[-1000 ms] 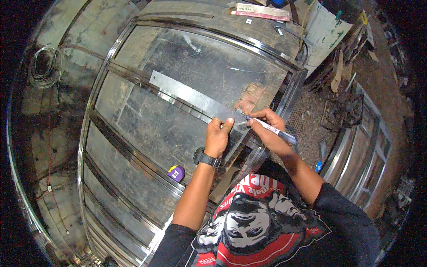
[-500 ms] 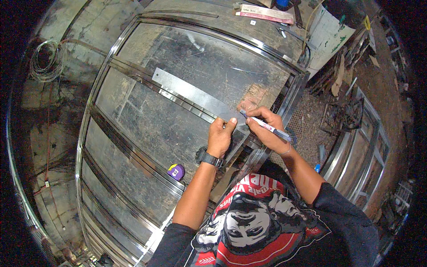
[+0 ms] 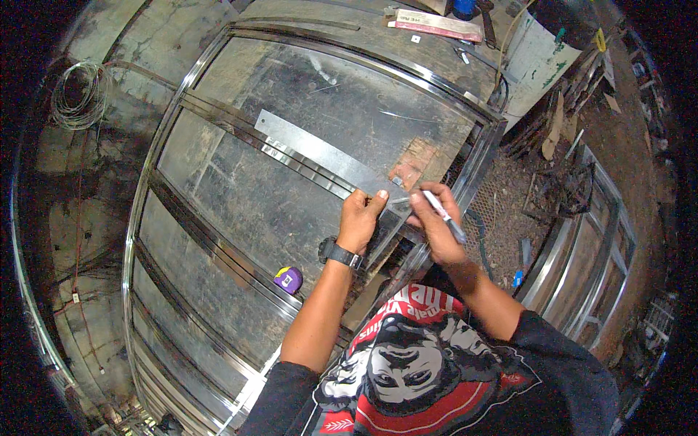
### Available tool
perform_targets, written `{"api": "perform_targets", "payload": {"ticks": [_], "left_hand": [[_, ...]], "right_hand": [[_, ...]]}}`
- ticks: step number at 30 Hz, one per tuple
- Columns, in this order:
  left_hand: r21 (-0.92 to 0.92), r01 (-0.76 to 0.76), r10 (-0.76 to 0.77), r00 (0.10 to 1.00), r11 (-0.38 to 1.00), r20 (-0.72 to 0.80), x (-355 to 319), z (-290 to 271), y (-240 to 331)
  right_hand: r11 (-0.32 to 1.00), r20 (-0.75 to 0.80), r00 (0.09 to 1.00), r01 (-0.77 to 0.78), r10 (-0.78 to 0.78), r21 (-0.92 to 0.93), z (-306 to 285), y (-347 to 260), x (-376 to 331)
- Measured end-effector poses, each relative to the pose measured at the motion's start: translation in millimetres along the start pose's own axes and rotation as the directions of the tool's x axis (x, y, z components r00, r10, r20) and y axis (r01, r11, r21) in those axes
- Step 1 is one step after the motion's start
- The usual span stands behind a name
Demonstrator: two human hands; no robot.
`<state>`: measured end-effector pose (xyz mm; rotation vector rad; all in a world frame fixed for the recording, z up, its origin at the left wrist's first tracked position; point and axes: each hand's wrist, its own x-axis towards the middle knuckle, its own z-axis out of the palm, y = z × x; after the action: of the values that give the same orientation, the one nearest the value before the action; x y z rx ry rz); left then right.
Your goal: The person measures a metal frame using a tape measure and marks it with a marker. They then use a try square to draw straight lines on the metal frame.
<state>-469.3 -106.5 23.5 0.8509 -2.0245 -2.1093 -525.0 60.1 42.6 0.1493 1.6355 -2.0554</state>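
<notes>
"Silvery metal strip [image 3: 313, 147]: where does it lie in the head view?"

"Along the crossbar [image 3: 313, 172], far left to near right; your left hand [image 3: 358, 224] pinches its near-right end under the thumb."

"What's changed?"

"Your right hand [image 3: 436, 232], pinching the white marker [image 3: 443, 215], has drawn back rightward. The tip looks lifted, so your marking seems paused."

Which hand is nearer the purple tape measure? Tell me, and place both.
Left. The left hand is above and right of the tape measure in the picture, not touching it; the right hand, holding a marker, is farther right.
</notes>
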Motion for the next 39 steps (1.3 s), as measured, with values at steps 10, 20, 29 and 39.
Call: {"api": "perform_targets", "payload": {"ticks": [10, 20, 29, 39], "left_hand": [[-0.384, 0.296, -0.226, 0.95, 0.875, 0.216, -15.8, -44.0, 16.1], [-0.356, 0.293, -0.246, 0.954, 0.887, 0.173, -9.2, -45.2, -10.0], [-0.436, 0.242, -0.191, 0.969, 0.867, 0.158, -18.5, -36.5, 7.8], [-0.452, 0.245, -0.193, 0.968, 0.857, 0.159, -17.4, -38.5, 4.8]], "right_hand": [[0.983, 0.041, 0.993, -0.119, 0.114, 0.139, 14.1, 39.4, -5.9], [0.967, 0.077, 0.995, -0.076, 0.058, 0.244, 25.0, 36.1, -18.8], [0.995, 0.067, 0.997, -0.035, 0.029, 0.095, 20.1, 48.4, -14.0], [0.993, 0.067, 0.997, -0.052, 0.045, 0.107, 22.9, 46.2, -15.1]]}}
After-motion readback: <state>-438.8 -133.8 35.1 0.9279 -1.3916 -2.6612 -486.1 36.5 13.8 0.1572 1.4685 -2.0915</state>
